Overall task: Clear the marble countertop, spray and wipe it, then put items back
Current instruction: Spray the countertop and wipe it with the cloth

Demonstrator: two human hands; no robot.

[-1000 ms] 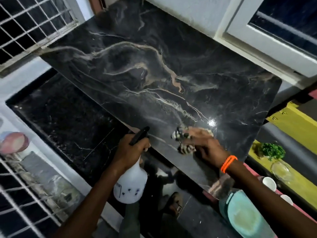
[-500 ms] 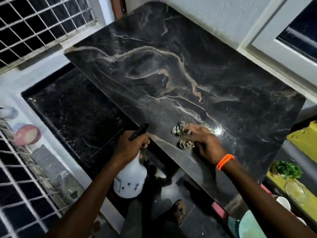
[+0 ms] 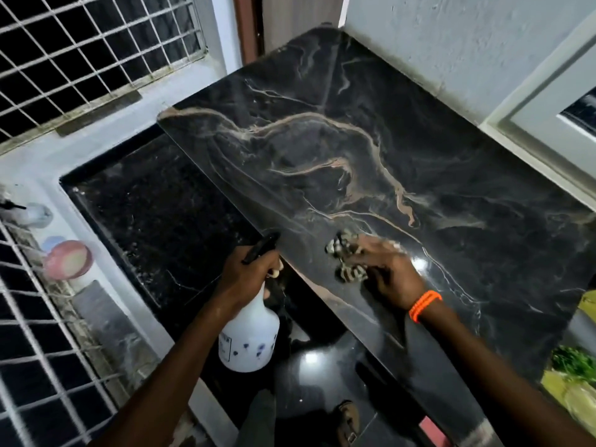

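Note:
The black marble countertop [image 3: 371, 150] with tan veins fills the middle of the view and carries no items. My right hand [image 3: 383, 272] presses a striped black-and-cream cloth [image 3: 345, 259] flat on the marble close to its near edge. An orange band circles that wrist. My left hand [image 3: 248, 275] grips the neck of a white spray bottle [image 3: 250, 330] with a black trigger, held upright just off the counter's near edge, over the dark floor.
A barred window [image 3: 80, 50] is at upper left, a grey wall and white window frame [image 3: 541, 101] at the right. A green plant [image 3: 574, 362] on a yellow surface sits at the lower right. Pink and pale objects [image 3: 67, 259] rest on the left ledge.
The view has swung so more of the counter's far corner shows. My right hand with the cloth has shifted slightly along the marble; the left hand still holds the bottle.

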